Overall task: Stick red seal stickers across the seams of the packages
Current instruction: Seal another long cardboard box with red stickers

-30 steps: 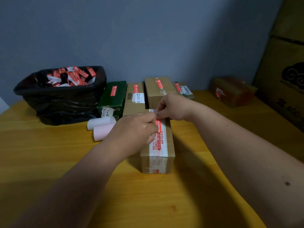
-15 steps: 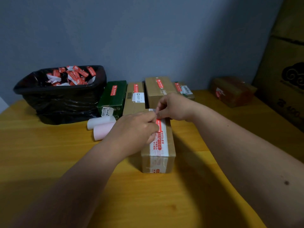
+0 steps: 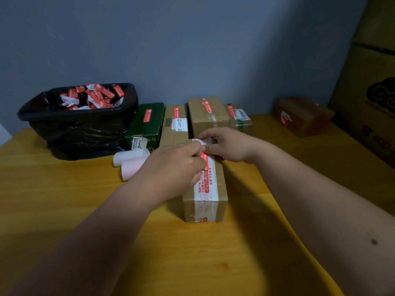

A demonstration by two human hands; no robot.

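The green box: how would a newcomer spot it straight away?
Find the black-lined bin at the table's back left. The green box stands just right of it, first in the row of packages along the wall. It is the row's only dark green one.

Little has changed. The right hand has shifted slightly toward 2 o'clock, away from the left hand, so more of the white strip pinched between them shows at the far end of the cardboard box. The left hand's fingers have edged a touch toward 12 o'clock over the red seal sticker.
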